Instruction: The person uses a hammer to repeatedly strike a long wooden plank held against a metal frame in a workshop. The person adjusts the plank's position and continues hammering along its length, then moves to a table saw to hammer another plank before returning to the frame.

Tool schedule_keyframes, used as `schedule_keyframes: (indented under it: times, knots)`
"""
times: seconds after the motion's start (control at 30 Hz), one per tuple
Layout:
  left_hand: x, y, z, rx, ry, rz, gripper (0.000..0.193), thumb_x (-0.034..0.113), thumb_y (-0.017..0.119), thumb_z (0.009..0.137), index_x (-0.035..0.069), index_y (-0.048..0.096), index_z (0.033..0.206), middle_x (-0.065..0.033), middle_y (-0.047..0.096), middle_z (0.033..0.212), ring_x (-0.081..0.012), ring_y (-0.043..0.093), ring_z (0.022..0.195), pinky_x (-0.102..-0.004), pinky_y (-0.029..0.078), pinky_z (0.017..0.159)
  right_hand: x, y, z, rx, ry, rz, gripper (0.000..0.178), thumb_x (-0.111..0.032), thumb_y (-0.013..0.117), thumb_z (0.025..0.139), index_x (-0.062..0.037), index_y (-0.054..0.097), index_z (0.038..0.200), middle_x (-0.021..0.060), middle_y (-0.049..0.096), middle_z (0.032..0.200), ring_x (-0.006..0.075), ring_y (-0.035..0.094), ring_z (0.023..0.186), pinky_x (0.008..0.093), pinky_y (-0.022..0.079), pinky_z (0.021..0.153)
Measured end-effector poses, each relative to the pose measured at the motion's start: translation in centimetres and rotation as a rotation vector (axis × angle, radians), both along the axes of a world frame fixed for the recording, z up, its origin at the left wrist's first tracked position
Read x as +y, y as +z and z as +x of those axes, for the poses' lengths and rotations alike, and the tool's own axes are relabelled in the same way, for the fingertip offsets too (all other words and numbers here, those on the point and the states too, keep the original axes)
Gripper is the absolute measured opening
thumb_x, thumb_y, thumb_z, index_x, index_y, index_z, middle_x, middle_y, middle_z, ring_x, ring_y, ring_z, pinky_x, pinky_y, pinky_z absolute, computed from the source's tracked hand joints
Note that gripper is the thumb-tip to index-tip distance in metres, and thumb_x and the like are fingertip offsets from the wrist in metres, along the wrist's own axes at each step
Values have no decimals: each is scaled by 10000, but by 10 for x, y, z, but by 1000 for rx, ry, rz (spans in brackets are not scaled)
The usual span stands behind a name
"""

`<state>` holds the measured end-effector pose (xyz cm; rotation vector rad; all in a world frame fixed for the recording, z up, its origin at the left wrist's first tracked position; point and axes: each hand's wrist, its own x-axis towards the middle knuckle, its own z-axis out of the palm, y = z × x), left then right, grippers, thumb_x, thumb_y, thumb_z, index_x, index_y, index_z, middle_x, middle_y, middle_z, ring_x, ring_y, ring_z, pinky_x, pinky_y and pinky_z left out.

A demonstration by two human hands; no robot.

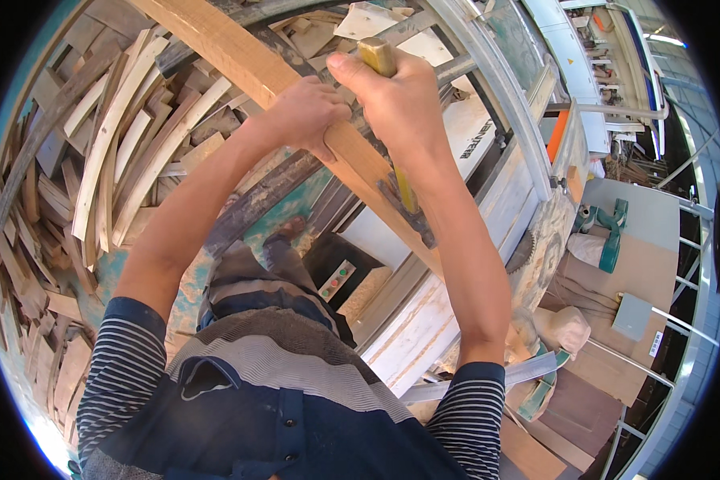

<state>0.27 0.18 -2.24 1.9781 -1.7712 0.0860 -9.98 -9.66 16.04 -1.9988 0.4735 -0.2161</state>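
Observation:
A long squared wooden beam [220, 50] runs slantwise from the upper left down to the middle. My left hand [306, 114] is closed over it, fingers across the top and thumb on the near side. To the right of that, my right hand [404, 108] is wrapped round the yellowish handle of a hammer [377, 58]. The handle's butt sticks up above the fist. Below the fist, the dark metal head lies against or just over the beam's lower part; I cannot tell whether it touches.
Curved and straight wood offcuts [124, 152] are heaped at the left. A toothed circular saw blade [522, 253] stands up at the right. Metal rails [500, 88] cross behind my right hand. Below the beam sits a control box with buttons [340, 278]. Brown boards [568, 416] lie lower right.

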Motion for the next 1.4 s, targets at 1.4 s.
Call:
schedule_keyframes:
  times: [1.4]
  knots:
    - [35,29,-57,468,11,-111,569,546,626,987,26,616,1220,-180,637,1143,-359,609,1147,-470,471,1007,-2,13,-243,-862,7,640,469,-392,545,1036,-39,524,727,70,474,603,202,431,503,384,399,507]
